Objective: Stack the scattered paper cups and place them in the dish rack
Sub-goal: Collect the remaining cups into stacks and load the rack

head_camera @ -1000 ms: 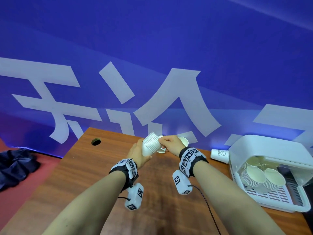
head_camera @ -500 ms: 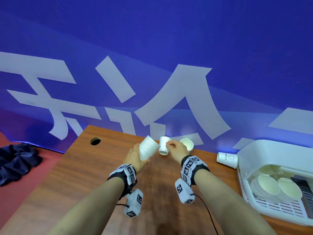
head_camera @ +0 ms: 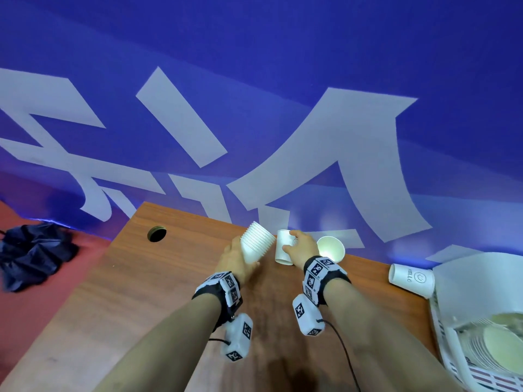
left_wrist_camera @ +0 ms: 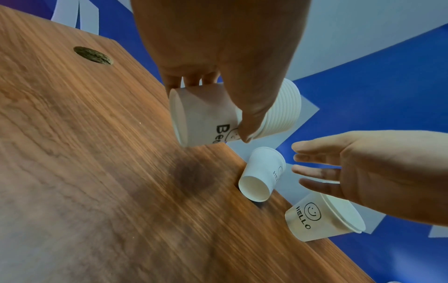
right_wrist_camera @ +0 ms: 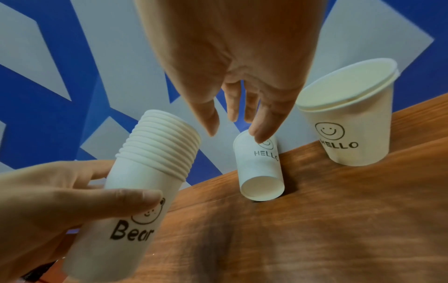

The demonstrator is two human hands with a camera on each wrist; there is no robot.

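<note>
My left hand grips a tilted stack of white paper cups, its outer cup marked "Bear". The thumb lies across that cup. A single "HELLO" cup lies on its side at the table's far edge, base toward me. Over it my right hand is spread with straight fingers, and one fingertip touches the cup's wall near the rim. Just right of it stands an upright "HELLO" cup with a double rim.
Another cup lies on its side beside the white dish rack at the right, which holds stacked bowls. The wooden table has a cable hole at far left. A dark cloth lies on the floor.
My right hand has left the mouth of the stack and moved right onto the lying cup. The left hand keeps the stack, shifted slightly left. The view has turned away from the rack.
</note>
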